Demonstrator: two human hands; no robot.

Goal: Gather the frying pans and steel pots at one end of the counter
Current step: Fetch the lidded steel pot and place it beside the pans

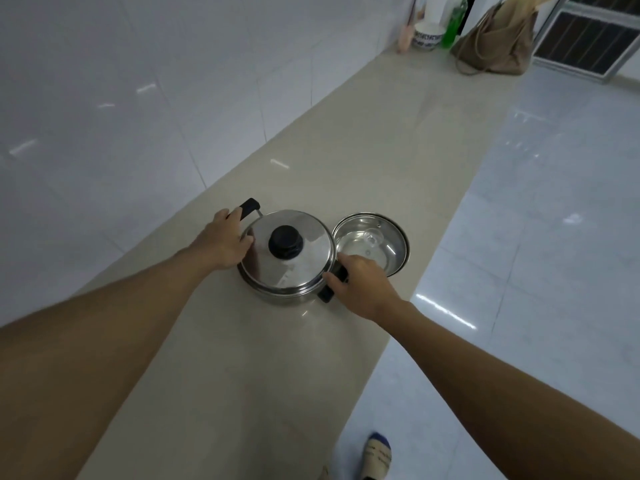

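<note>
I have my left hand (221, 239) and right hand (360, 282) clamped on the lidded pot (287, 258) handles; a glass-lidded pot (372, 245) seems to touch it, a brown bag (495, 46) far down the table (346, 150)

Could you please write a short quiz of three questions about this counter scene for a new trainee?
1. True or false: both hands grip the black side handles of the steel pot.
2. What closes the smaller pot beside it? A) a glass lid B) a steel lid C) nothing
3. Fill in: the brown bag stands at the ____ end of the counter.

Key
1. True: the left hand holds the far handle, the right hand the near one.
2. A.
3. Far.
</note>
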